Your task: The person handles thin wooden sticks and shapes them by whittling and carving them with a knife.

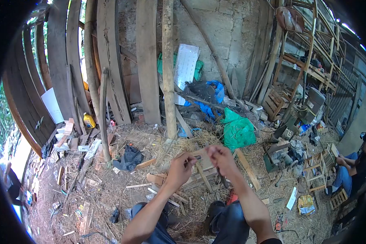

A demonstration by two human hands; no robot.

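Observation:
My left hand (182,167) is raised in front of me with its fingers curled and pinched together. Close to its right, my right hand (223,160) is also closed, thumb against the fingers. A small, thin dark thing shows between the two hands, too small to name. Past them and below lies a pale piece of wood (205,163), partly hidden by the hands. Wooden slats (199,179) lie low between my knees, near a dark upright piece under my right hand.
A green plastic bag (238,129) and a black plastic bag (130,157) lie on the straw-strewn ground. A wooden post (169,73) stands ahead. Another person (354,164) sits at the far right beside a small wooden frame (314,170). A yellow bottle (88,120) stands left.

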